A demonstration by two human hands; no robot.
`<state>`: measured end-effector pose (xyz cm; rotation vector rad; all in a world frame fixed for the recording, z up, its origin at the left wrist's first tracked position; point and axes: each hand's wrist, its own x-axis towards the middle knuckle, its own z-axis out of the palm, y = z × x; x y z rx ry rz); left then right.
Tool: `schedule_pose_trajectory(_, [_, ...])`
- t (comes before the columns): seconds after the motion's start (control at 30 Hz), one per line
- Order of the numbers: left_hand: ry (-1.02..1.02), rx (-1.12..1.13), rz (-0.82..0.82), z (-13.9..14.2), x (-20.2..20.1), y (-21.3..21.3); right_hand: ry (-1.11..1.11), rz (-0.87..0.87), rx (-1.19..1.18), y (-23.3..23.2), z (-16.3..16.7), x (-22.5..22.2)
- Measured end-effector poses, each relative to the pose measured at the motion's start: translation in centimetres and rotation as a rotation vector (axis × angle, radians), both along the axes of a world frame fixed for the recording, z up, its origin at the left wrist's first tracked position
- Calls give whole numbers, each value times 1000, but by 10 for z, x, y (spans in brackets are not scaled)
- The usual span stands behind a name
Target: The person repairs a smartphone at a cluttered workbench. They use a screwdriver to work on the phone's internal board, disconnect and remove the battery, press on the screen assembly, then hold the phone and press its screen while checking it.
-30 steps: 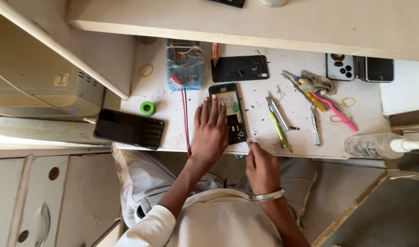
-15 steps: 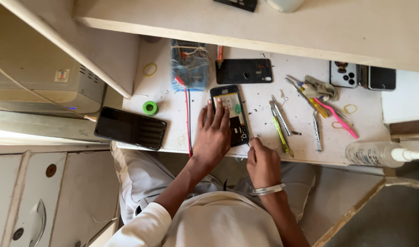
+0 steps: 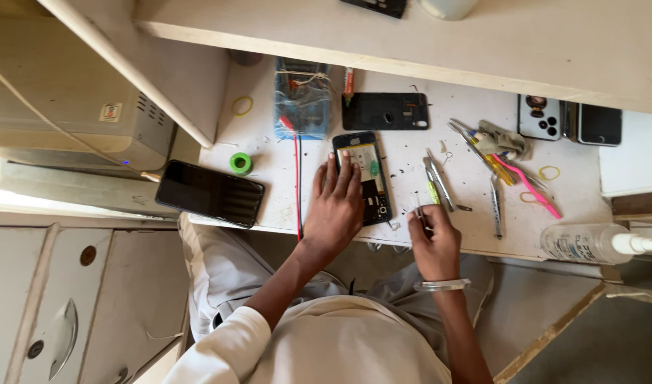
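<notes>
An opened phone with its inner parts showing lies on the white workbench. My left hand lies flat on its left side, fingers spread, pressing it down. My right hand, with a metal bangle at the wrist, is at the bench's near edge just right of the phone. It pinches a thin metal tool that looks like tweezers, tip pointing away from me. A black back cover lies just beyond the phone.
A black phone lies face up at the left edge near a green tape roll. A blue parts box with a red wire is behind. Tweezers, a pink tool, two phones and a spray bottle are to the right.
My right hand has risen from below the bench edge up to the phone's right side with the thin tool. My left hand has stayed on the phone.
</notes>
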<state>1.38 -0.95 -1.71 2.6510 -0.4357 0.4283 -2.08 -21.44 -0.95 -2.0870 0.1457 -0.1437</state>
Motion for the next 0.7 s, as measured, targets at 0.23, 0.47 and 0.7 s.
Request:
schedule_pose_trajectory(0.23, [-6, -3, -5, 2, -1, 1, -136, 127, -230, 22, -3, 14])
schedule_pose_trajectory(0.47, [-8, 14, 0, 4, 0, 0, -129, 233, -303, 20, 4, 29])
schedule_pose_trajectory(0.7, [-26, -18, 8, 4, -2, -2, -59, 288, -867, 37, 5, 31])
